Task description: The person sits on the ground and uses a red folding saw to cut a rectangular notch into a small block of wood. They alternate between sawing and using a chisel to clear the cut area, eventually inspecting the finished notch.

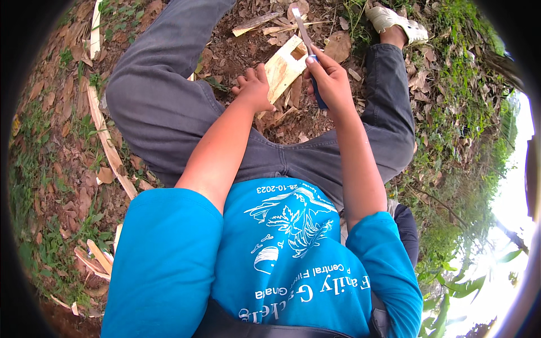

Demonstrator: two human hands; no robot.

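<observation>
A short pale wooden board (282, 70) with a squared cut-out near its far end lies between my legs. My left hand (252, 90) presses on its left edge, fingers curled against the wood. My right hand (332, 81) is closed round the blue handle of a chisel (305, 37). Its narrow metal blade points away from me, beside the cut-out at the board's far right corner. Whether the blade touches the wood cannot be made out.
Split wood pieces (256, 23) lie just beyond the board. A long thin wood strip (104, 132) runs along the ground at left, with more offcuts (98, 259) lower down. Leaf litter and grass cover the soil. My shoed foot (397, 25) is at the far right.
</observation>
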